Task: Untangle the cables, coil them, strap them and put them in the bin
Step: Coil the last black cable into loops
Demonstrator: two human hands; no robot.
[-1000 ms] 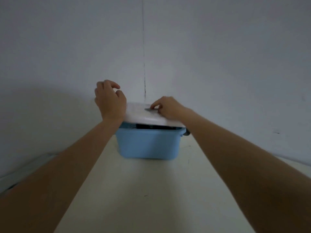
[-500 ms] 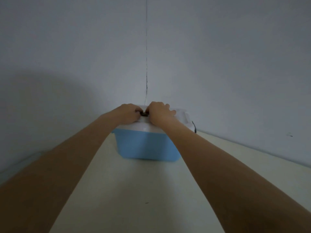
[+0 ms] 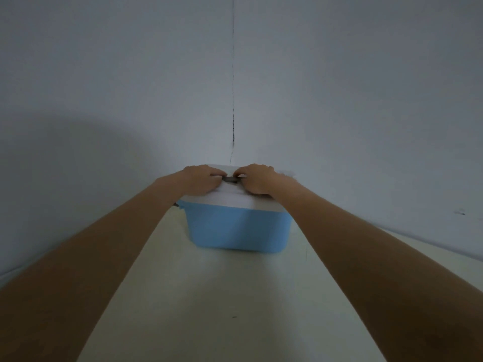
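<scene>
1. At the far end of the pale cream tabletop [image 3: 209, 296], against the grey wall [image 3: 339, 100]: light blue rectangular plastic bin [image 3: 239, 228], closed by a white plastic lid [image 3: 230, 198].
2. Near the lid's top centre: small dark grey handle or latch [image 3: 231, 179], type not discernible.
3. Left hand [image 3: 202, 180]: grip narrow, fingers curled onto the lid, fingertips touching the left end of the dark part.
4. Right hand [image 3: 257, 181]: grip narrow, fingers curled likewise, fingertips touching the right end of the dark part.
5. Pinched or merely pressed: cannot tell for either hand.
6. Cables: none visible on the tabletop or in either hand; bin interior hidden by the lid.
7. Progress, as a judgement: either late, with cables stowed and the lid being fastened, or early, with the lid about to be opened. Not decidable from this view.
8. Position relative to the grip: bin directly beneath both hands, lid in contact with both, dark part between the fingertips.
</scene>
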